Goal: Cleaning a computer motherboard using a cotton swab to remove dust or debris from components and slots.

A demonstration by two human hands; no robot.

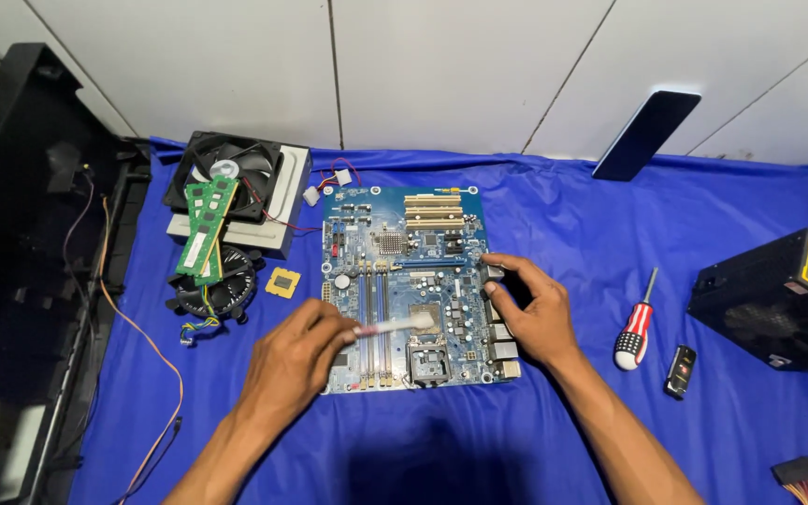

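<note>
At centre of the blue cloth [722,224] lies a blue motherboard [413,281], flat, with its port side at 3 o'clock. Left hand [296,360] is closed round a small white tube/syringe [395,325], pinched between thumb and fingers, tip pointing toward 3 o'clock and sitting over the square chip area just above the CPU socket [429,359]. Right hand [535,313] is half-curled, gripping the board's 3 o'clock edge by the rear ports and holding it steady, not lifting it.

Step, as I judge it: dabbing paste or cleaner onto the chip area from the tube; can't tell whether anything has come out. Next move likely needs a light, steady squeeze with the tip kept centred and the board kept pinned so it doesn't slide.

Around the board: loose CPU chip [283,281] on the cloth at 9 o'clock; round cooler fan [212,290] further out at 9; green RAM sticks [206,229] lying on a black case fan [234,175] at 10 o'clock. Red-handled screwdriver [637,325] and black key fob [680,371] at 3 o'clock, well apart from the board. Black power supply [778,299] at far 3 o'clock.
</note>
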